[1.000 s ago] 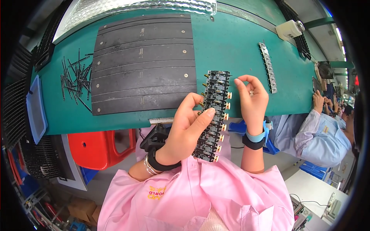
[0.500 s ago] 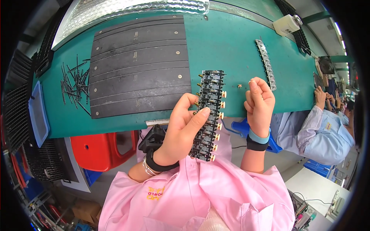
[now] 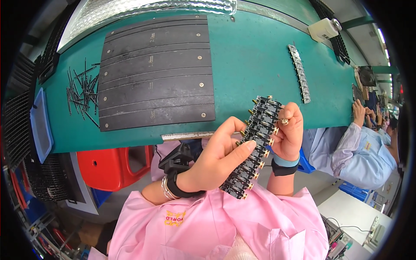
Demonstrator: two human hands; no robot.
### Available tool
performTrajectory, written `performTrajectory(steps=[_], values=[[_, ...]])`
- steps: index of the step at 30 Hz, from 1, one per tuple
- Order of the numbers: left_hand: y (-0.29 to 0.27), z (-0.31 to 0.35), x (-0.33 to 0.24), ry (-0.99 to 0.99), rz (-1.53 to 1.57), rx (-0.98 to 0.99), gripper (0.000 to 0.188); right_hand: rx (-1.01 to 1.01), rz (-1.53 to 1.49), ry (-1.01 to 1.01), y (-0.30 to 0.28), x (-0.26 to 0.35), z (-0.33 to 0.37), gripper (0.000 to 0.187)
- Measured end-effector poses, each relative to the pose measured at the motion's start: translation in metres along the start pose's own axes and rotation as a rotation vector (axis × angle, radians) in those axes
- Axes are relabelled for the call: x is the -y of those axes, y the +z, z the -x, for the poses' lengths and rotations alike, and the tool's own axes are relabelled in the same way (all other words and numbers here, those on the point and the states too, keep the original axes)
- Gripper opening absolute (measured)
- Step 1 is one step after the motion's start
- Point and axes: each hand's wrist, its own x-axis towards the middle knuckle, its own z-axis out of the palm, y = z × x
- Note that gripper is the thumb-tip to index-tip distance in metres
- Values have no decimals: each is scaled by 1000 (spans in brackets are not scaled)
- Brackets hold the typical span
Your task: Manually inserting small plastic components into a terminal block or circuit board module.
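My left hand grips a long strip of black circuit boards between thumb and fingers. The strip is tilted, its far end leaning right. Several small brass connectors stick out along its right edge, and thin gold pins show on its left edge. My right hand is closed beside the strip's far right end, pinching one loose brass connector at the fingertips. Just past the strip's far end, a small brass piece shows on the green table, partly hidden by the strip.
A grooved black plate lies on the green table, with thin black rods left of it. Another board strip and a white bottle are to the right. A red stool stands below; a co-worker's blue sleeve shows at right.
My left hand has moved the strip to the right and tilted its far end rightward. My right hand has come down to the strip's edge, and the connector in its fingers now shows.
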Motion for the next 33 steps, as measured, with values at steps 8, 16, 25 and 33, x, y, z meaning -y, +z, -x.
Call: performTrajectory(steps=[8, 16, 25, 33], values=[[4, 1, 0, -21, -14, 46, 19, -10, 61, -19, -6, -3, 5, 11], [5, 2, 1, 3, -13, 47, 19, -41, 265, -228, 2, -6, 2, 15], [3, 3, -3, 25, 5, 11, 14, -191, 467, -166, 24, 0, 7, 16], [5, 2, -1, 39, -30, -2, 18, -186, 352, -67, 27, 3, 9, 16]])
